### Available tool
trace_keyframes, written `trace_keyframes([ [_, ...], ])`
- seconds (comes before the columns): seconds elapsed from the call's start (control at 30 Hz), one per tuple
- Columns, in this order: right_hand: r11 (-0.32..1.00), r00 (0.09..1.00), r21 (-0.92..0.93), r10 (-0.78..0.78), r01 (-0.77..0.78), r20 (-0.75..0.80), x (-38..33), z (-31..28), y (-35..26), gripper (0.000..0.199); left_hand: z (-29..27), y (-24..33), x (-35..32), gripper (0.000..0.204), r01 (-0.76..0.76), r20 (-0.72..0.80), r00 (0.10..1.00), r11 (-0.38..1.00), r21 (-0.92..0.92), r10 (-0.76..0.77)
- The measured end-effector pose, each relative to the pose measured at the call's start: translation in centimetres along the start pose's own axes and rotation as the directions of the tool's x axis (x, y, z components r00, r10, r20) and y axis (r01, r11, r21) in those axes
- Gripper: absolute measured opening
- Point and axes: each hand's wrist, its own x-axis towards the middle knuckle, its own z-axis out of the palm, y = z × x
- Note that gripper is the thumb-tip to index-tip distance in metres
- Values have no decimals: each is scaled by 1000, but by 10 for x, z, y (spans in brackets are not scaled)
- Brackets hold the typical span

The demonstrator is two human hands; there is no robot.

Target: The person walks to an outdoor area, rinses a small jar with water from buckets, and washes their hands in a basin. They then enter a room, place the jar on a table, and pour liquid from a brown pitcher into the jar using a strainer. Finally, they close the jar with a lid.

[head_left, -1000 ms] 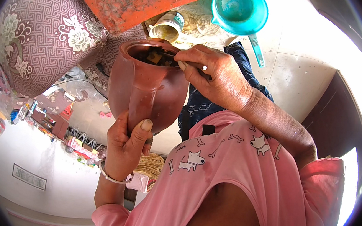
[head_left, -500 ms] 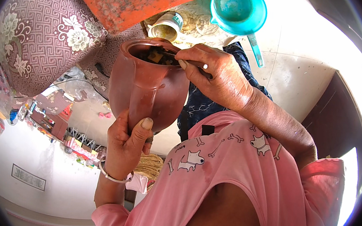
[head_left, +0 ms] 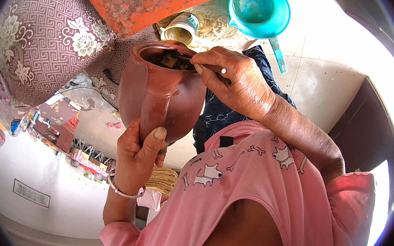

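A reddish-brown clay pot (head_left: 168,96) with a rounded, ribbed body is held up in front of my chest, its wide mouth tilted toward me. My left hand (head_left: 143,151) grips its lower side, thumb pressed on the wall, the other fingers mostly hidden behind. At the right of the rim, my right hand (head_left: 241,84) is closed in a pinch around a thin stick-like tool (head_left: 223,71) with a small white end. Its working tip is hidden by the fingers and rim. Inside the pot, dark and yellow patches (head_left: 170,62) show.
Beyond the pot are an orange stained board (head_left: 156,0), a white tub (head_left: 181,29) lying tilted and a turquoise dipper (head_left: 256,12) with a handle. Patterned fabric (head_left: 63,39) bulges at the left. A dark brown panel (head_left: 365,125) stands at the right.
Almost nothing differs. Both hands and the pot keep their places, with at most a tiny shift of the tool in my right hand.
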Motion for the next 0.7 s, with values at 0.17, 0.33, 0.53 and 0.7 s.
trace_keyframes([
  [0.17,1000,999,6,26,-26,31,1,-2,-1,22,0,1,1,28,-2,4,1000,1000,1,2],
  [0.33,999,999,16,38,-39,36,2,-1,-1,21,-1,0,2,27,4,-3,1000,1000,-5,-4],
  [0.53,999,998,16,47,-47,38,4,-1,0,20,-2,2,4,28,14,-2,1000,1000,1,-14],
  [0.7,998,997,18,63,-64,42,4,0,-1,20,-3,2,4,28,21,-2,1000,1000,-5,-21],
])
